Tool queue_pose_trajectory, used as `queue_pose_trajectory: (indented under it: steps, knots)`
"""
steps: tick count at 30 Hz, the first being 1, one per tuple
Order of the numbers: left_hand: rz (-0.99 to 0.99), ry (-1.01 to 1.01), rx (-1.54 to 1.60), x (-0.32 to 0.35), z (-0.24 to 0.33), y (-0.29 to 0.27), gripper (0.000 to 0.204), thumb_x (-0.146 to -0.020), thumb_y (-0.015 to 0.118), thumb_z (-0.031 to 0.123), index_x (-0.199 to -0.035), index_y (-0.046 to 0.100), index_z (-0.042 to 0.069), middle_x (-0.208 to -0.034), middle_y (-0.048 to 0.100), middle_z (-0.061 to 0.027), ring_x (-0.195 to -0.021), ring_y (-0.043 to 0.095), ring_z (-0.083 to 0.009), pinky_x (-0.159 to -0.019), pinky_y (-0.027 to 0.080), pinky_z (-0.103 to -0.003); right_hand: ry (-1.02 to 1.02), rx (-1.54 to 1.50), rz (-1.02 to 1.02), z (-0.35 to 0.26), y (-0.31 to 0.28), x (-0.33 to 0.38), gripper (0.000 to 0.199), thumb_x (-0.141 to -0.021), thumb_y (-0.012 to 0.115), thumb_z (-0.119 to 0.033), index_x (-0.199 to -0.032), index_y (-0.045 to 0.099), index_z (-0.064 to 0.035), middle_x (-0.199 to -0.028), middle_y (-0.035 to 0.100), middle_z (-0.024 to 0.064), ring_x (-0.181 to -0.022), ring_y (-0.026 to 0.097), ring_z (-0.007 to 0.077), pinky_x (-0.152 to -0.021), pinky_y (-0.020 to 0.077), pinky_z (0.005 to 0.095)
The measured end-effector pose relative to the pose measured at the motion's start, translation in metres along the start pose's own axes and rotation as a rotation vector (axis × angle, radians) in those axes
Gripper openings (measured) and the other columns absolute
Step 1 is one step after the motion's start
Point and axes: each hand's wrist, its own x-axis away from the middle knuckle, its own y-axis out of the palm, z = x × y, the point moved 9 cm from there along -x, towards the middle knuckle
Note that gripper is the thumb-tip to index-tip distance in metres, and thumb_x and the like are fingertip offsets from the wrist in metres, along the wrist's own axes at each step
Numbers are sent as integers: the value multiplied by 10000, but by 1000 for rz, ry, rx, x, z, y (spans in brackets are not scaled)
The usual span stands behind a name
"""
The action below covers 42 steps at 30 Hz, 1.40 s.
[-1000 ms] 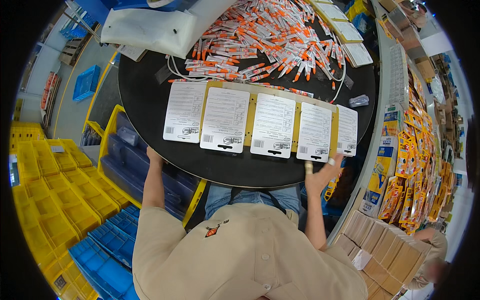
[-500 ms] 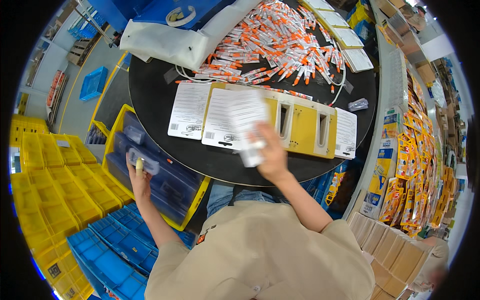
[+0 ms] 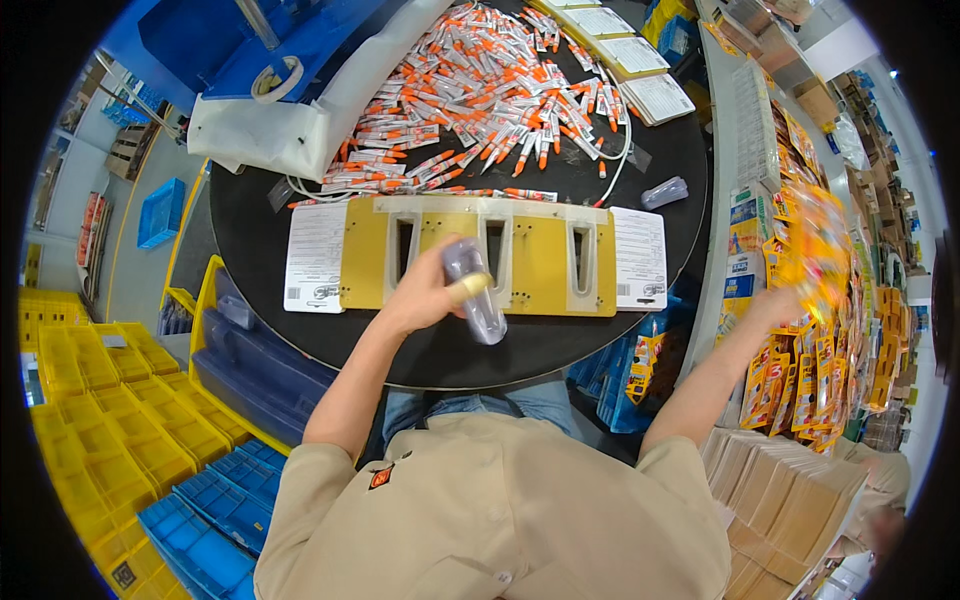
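My left hand (image 3: pixel 425 292) is closed around a clear plastic blister shell (image 3: pixel 474 290), possibly several nested, above the front of a yellow fixture (image 3: pixel 375 250) with pale-framed slots. A pale yellow cover sits on one of its digits. Far to the right, my right hand (image 3: pixel 782 306) grips a yellow-orange blister card (image 3: pixel 818 250), smeared by motion, beside a hanging mass of similar cards (image 3: pixel 790 385). White printed cards lie at the fixture's left end (image 3: pixel 315 258) and right end (image 3: pixel 640 258).
Behind the fixture is a heap of orange-capped tubes (image 3: pixel 480 90) on the round black table (image 3: pixel 430 350). A yellow crate (image 3: pixel 205 330) of clear shells stands at the left, near blue crates (image 3: pixel 215 510). Cardboard stacks (image 3: pixel 775 500) are at the lower right. A white cable (image 3: pixel 625 150) crosses the table.
My left hand has come from the crate to the fixture with a clear shell. My right hand has swung to the hanging cards at the right. Printed cards have left the fixture's slots.
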Motion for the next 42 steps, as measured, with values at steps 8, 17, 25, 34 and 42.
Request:
queue_pose_trajectory:
  steps: [8, 17, 25, 34, 42]
  knots:
    - [-3, 239, -657, -92, 19, 93, 431, -719, 752, 196, -1078, 596, 17, -913, 665, -189, -861, 651, -335, -765, 526, -402, -266, 137, -1178, 75, 205, 158, 262, -910, 574, -180, -1112, 672, -45, -1063, 681, 87, -914, 666, 181, -753, 534, 285]
    - [111, -107, -1036, -145, -2, 117, 536, -726, 761, 452, -902, 657, -43, -868, 667, -256, -858, 649, -396, -782, 515, -459, -1419, 790, -1332, 137, 291, 332, 112, -854, 581, -170, -882, 632, -74, -915, 561, 134, -887, 596, 311, -704, 520, 427]
    - [-33, 150, -325, -96, 0, 65, 463, -727, 756, 351, -1012, 634, 7, -910, 682, -186, -856, 656, -375, -776, 519, -428, -725, 208, -1538, 50, 154, 286, 152, -825, 622, -7, -974, 617, -35, -998, 652, 117, -889, 616, 289, -750, 507, 365]
    - [263, -59, -1002, -93, 1, 7, 479, -706, 785, 451, -873, 691, 12, -800, 685, -166, -809, 669, -339, -702, 526, -421, -1014, 476, -1748, 31, 59, 335, 257, -786, 594, 34, -1022, 625, -64, -1092, 664, 137, -989, 638, 317, -831, 529, 381]
    - [214, -225, -1152, -84, 1, -7, 675, -738, 694, 612, -933, 660, -34, -842, 681, -204, -848, 673, -333, -734, 534, -410, -747, 641, -1369, 115, 237, 355, 302, -834, 690, -247, -1038, 581, -52, -860, 663, 177, -828, 650, 356, -738, 499, 459]
